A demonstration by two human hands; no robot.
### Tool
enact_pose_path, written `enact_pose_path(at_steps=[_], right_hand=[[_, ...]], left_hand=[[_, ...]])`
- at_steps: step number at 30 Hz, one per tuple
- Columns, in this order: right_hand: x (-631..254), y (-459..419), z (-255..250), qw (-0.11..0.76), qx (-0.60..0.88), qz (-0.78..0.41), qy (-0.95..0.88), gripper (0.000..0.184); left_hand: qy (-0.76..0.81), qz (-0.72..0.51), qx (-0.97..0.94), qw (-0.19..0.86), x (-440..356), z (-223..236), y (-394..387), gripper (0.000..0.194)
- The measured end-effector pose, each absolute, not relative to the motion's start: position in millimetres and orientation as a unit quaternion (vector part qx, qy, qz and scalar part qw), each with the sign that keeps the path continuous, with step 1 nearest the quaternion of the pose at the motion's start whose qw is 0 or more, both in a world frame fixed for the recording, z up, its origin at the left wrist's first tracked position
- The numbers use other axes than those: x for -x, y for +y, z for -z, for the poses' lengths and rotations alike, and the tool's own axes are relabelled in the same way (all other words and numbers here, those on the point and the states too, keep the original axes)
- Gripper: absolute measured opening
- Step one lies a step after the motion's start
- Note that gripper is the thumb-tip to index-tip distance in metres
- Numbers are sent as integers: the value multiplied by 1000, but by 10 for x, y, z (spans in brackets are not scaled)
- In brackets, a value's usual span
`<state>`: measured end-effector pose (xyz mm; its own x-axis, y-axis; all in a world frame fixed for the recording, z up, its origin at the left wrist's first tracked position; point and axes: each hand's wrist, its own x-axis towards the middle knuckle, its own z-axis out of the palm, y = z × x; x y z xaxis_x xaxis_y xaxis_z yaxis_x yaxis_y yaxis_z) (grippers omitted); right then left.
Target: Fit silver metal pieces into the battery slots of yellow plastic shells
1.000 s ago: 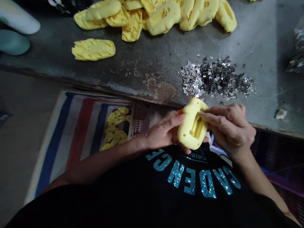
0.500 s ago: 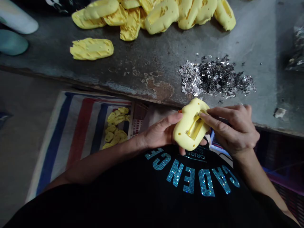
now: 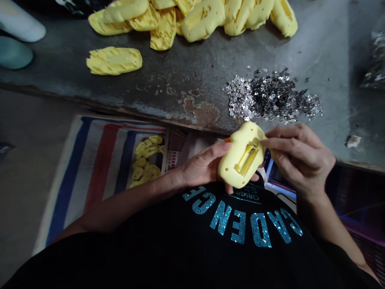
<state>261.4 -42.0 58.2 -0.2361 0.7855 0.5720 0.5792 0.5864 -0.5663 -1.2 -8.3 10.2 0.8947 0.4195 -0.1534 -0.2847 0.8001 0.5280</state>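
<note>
A yellow plastic shell (image 3: pixel 230 168) with a long recessed battery compartment (image 3: pixel 248 158) rests in my left hand (image 3: pixel 204 162). The thumb presses its left edge and the other fingers wrap underneath. Small metal contacts (image 3: pixel 252 147) show at the compartment's upper end, and metal is visible at its lower end too. My right hand (image 3: pixel 300 156) is at the shell's upper right edge, thumb and fingers pinched together. Whatever is between those fingertips, if anything, is too small to see. A heap of small shiny metal pieces (image 3: pixel 273 96) lies on the table beyond both hands.
Several yellow shells (image 3: pixel 204 20) are piled along the back of the grey table (image 3: pixel 168 88), and a single shell (image 3: pixel 114 61) lies nearer. More yellow parts (image 3: pixel 147 160) sit below at left, by a striped sheet (image 3: pixel 102 168). A whitish lump (image 3: pixel 353 141) is near the right edge.
My right hand has drawn back to the right, its fingertips leaving the compartment for the shell's edge. More of the upper contacts is uncovered. My left hand still holds the shell.
</note>
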Motion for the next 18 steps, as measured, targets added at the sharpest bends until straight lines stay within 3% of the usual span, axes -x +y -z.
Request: enact_pose_path(at_steps=[7, 11, 18], right_hand=[[-2532, -328, -722, 399, 453, -196, -772, 7], [-2512, -294, -679, 384, 450, -208, -779, 11], [-2419, -308, -585, 455, 453, -251, -725, 16]], left_hand=[[149, -220, -286, 921, -17, -153, -105, 93], [160, -218, -280, 921, -2, -153, -120, 88], [141, -188, -260, 937, -2, -172, -96, 98]])
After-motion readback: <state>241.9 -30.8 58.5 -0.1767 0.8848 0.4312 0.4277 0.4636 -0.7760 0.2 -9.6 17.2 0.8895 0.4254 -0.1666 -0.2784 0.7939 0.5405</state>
